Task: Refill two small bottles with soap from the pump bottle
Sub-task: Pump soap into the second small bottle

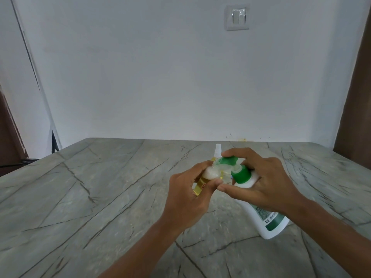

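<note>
A white pump bottle [267, 219] with a green collar and green pump head [228, 160] stands tilted on the marble table [100, 197]. My right hand [265, 183] grips its neck, the index finger lying on the pump head. My left hand [186, 199] holds a small clear bottle with a gold band [200, 184], tilted, its top right under the pump spout; white soap shows at its upper end. Behind the hands a second small bottle with a white spray top [218, 150] stands upright, mostly hidden.
The grey marble table reaches to a white wall [180, 77] carrying a light switch [237, 17]. Brown door frames [355, 97] stand at the far left and right edges of the view.
</note>
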